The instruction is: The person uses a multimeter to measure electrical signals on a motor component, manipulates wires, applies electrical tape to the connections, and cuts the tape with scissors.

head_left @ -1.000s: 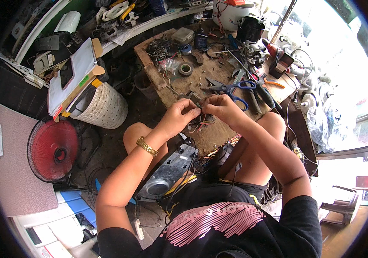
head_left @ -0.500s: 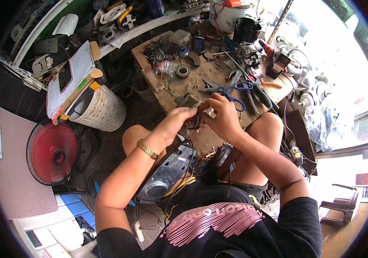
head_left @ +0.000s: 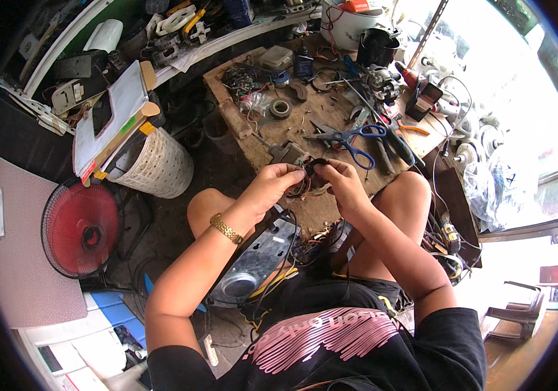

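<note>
Pinching a black bit (head_left: pixel 318 161), the right hand (head_left: pixel 349 190) sits at three o'clock of the left hand (head_left: pixel 268 186), whose grip I can't tell.

Wooden workbench (head_left: pixel 321 212), cluttered toward its far side. Blue-handled scissors (head_left: pixel 339 137) lay with blades parted, a grey metal part (head_left: pixel 285 154) near their tips. Pliers (head_left: pixel 414 128) rested farther right. A tape roll (head_left: pixel 273 109) lay near a plastic bag (head_left: pixel 255 103) and small metal pieces (head_left: pixel 241 75). Beyond stood a box (head_left: pixel 276 57) and, just beside it, a bottle (head_left: pixel 303 64).
</note>
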`<state>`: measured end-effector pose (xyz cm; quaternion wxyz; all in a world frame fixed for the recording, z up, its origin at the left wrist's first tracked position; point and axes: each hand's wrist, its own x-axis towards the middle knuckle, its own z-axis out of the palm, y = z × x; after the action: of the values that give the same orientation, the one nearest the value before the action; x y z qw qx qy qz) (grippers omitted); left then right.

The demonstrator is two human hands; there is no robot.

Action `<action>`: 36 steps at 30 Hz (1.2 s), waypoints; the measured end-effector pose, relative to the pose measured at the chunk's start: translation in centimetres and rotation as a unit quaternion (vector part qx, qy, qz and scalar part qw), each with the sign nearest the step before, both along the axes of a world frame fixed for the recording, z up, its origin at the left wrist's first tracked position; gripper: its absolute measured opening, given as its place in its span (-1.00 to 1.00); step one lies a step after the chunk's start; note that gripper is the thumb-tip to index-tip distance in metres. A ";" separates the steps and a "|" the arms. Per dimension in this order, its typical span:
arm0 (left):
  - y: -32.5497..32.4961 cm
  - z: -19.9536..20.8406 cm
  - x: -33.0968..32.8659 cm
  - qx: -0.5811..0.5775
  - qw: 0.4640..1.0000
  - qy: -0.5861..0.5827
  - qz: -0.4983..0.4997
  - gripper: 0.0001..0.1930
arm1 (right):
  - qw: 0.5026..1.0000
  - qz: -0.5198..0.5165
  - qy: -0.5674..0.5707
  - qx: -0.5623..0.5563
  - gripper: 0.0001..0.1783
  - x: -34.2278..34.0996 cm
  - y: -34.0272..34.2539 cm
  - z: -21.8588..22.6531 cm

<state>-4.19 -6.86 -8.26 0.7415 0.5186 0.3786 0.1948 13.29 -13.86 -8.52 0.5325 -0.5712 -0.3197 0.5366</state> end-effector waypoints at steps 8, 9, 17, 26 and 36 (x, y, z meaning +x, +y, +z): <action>0.5 -0.3 0.0 -0.049 0.998 -0.028 -0.031 -0.76 | 0.992 -0.017 0.004 0.123 -0.83 -1.0 0.2 -1.3; 0.6 -0.3 0.1 -0.056 0.997 -0.028 -0.040 -0.76 | 0.992 -0.016 0.003 0.123 -0.83 -1.1 0.3 -1.6; 0.1 -1.9 0.6 -0.064 0.993 -0.094 0.005 -0.84 | 0.976 -0.061 -0.167 0.129 -0.78 -1.3 1.1 -2.2; 0.0 -3.0 0.8 -0.075 0.985 -0.136 0.075 -0.93 | 0.956 -0.065 -0.221 0.181 -0.80 -1.5 1.5 -3.3; 0.3 -0.7 1.2 -0.126 0.985 -0.016 0.117 -0.85 | 0.804 -0.060 -0.548 0.222 -0.88 -2.0 -0.4 1.8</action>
<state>-3.04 -6.55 -8.99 0.7788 0.3701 0.4464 0.2392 11.34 -14.23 -6.74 0.4121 -0.6548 -0.6334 0.0152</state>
